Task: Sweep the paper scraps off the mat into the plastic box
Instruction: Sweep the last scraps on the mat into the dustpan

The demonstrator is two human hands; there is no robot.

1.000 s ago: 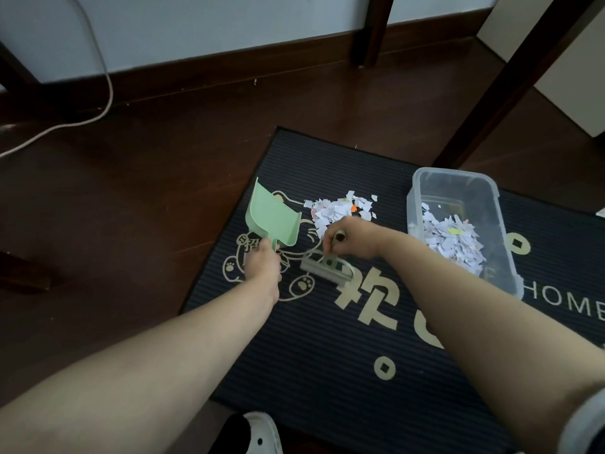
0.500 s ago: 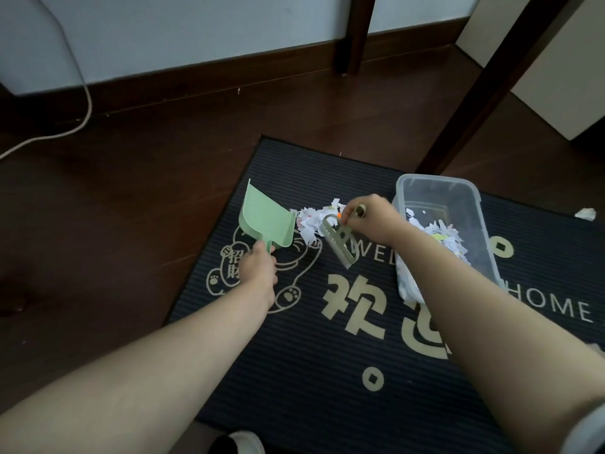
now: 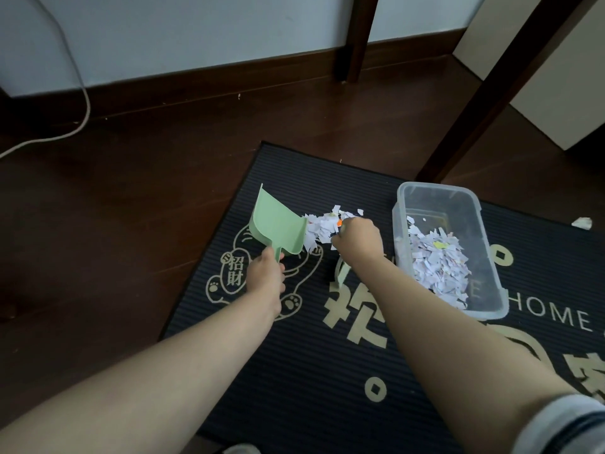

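A heap of white paper scraps [image 3: 322,228] lies on the dark mat [image 3: 294,371], right at the mouth of a green dustpan [image 3: 278,226]. My left hand [image 3: 264,273] grips the dustpan's handle and tilts the pan on its edge. My right hand [image 3: 358,240] sits just right of the heap and holds a small pale green brush [image 3: 341,273], whose end pokes out under my wrist. The clear plastic box [image 3: 491,276] stands to the right on the mat, with many scraps [image 3: 435,260] inside.
Dark wooden floor surrounds the mat. Two dark furniture legs [image 3: 358,37] rise behind, one slanting down to the box's far corner. A white cable [image 3: 82,93] runs along the left wall. One stray scrap [image 3: 582,222] lies at the far right.
My right hand has carried the brush up from the mat's lettering and pushed the heap left against the dustpan. The left hand kept the pan nearly still.
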